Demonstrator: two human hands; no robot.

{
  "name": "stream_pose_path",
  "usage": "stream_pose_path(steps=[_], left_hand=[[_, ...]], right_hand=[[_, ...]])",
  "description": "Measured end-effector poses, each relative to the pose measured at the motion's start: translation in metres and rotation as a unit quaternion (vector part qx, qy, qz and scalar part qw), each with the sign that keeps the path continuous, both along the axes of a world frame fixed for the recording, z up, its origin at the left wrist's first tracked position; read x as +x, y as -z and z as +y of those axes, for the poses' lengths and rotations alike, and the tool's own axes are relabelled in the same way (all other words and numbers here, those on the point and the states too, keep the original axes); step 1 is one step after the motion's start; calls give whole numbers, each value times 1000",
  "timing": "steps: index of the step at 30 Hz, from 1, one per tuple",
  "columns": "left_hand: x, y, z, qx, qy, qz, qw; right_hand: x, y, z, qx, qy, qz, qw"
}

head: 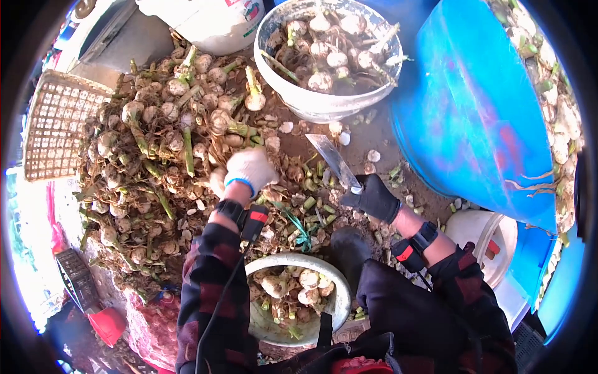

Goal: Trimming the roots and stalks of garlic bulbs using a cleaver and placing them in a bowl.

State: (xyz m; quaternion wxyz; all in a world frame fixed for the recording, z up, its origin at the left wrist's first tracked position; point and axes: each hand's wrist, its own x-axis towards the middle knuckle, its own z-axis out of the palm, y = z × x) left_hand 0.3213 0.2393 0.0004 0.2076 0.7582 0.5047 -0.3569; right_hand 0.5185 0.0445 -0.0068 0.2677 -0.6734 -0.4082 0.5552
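My left hand [250,172], in a white knitted glove, is at the right edge of a large heap of bulbs with roots and cut green stems [154,135], which look like garlic. Its fingers are curled and point away from me, so what they hold is hidden. In my right hand [373,198], gloved in black, is a knife with a broad flat blade [332,159] pointing up and to the left. Between my forearms, close to my body, a round basin [345,299] holds trimmed bulbs [308,280].
A white tub [327,105] with untrimmed bulbs stands ahead, beside a white bucket [215,28]. At right are a big blue plastic container [467,103] and a white bucket [481,233]. A woven basket [60,126] leans at left. Stem pieces [310,202] litter the ground.
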Motion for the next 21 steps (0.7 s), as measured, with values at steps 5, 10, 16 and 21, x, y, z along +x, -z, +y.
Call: stream_pose_path(steps=[5,10,16,21], left_hand=[[-32,-11,-47,31,-151,-279,948],[-82,6,-100,-315,-314,-710,546],[-81,-5,-144,-101,-218,-706,666],[-97,4,-149,189,148,-594,767]], right_hand=[[-9,6,-1,153,-64,-82,983],[-45,-33,15,268,-149,-149,940],[-61,-54,17,311,-201,-265,890],[-61,-42,11,317,-209,-215,900]])
